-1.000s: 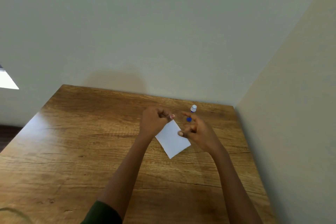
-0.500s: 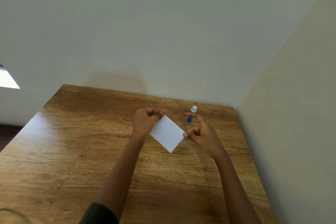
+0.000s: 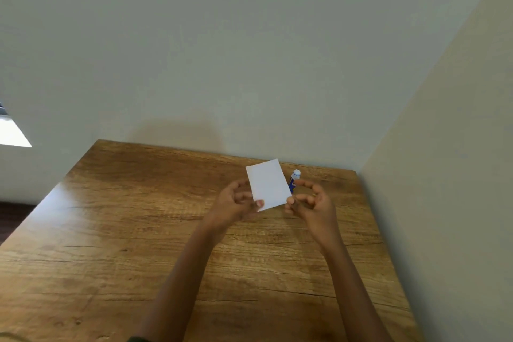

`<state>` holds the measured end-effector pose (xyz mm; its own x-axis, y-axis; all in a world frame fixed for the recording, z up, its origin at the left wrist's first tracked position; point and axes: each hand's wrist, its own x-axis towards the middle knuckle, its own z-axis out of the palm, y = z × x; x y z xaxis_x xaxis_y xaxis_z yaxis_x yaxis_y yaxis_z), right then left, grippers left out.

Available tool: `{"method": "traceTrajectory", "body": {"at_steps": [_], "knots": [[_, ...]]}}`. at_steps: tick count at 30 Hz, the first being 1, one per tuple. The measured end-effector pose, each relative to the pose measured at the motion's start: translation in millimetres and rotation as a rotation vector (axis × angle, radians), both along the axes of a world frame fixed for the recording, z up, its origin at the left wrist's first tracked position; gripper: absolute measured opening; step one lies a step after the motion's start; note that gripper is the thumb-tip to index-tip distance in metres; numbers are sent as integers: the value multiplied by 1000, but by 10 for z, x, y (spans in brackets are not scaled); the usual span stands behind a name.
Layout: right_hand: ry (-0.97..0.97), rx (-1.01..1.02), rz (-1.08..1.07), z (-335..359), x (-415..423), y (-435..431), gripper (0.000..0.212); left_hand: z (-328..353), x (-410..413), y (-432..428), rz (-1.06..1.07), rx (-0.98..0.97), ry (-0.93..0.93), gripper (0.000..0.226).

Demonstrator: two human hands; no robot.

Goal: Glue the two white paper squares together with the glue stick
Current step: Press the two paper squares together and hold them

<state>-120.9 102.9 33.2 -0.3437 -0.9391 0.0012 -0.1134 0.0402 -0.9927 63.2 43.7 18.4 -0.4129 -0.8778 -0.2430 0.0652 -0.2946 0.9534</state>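
A white paper (image 3: 268, 183) is held upright above the wooden table (image 3: 138, 230), its face turned toward me. My left hand (image 3: 236, 204) pinches its lower left corner. My right hand (image 3: 311, 203) pinches its lower right corner with thumb and fingertips. I see only one white sheet; whether a second lies against it I cannot tell. The glue stick (image 3: 293, 180), blue with a white cap, stands on the table just behind the paper's right edge, partly hidden by it and by my right fingers.
The table sits in a corner, with a wall (image 3: 249, 64) along its far edge and another wall (image 3: 444, 175) along its right edge. A bright window patch (image 3: 12, 133) shows at the far left.
The paper has been lifted from a low tilted diamond position to upright, and it now hides part of the glue stick. Both hands rose and turned with it.
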Motion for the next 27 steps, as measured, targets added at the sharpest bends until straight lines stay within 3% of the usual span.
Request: {"method": "traceTrajectory", "body": {"at_steps": [5, 11, 16, 22, 27], "knots": [[-46, -6, 5, -6, 113, 12, 36, -62, -184, 89, 107, -10, 82, 70], [-337, 44, 101, 29, 184, 28, 50, -20, -162, 77, 146, -49, 79, 71], [-155, 125, 1, -8, 245, 16, 76, -35, -128, 61, 131, -58, 65, 69], [-125, 23, -98, -29, 245, 4, 43, -55, -108, 58, 117, -45, 45, 62], [-62, 18, -114, -35, 204, 7, 33, -52, -144, 62, 125, -24, 42, 56]]}}
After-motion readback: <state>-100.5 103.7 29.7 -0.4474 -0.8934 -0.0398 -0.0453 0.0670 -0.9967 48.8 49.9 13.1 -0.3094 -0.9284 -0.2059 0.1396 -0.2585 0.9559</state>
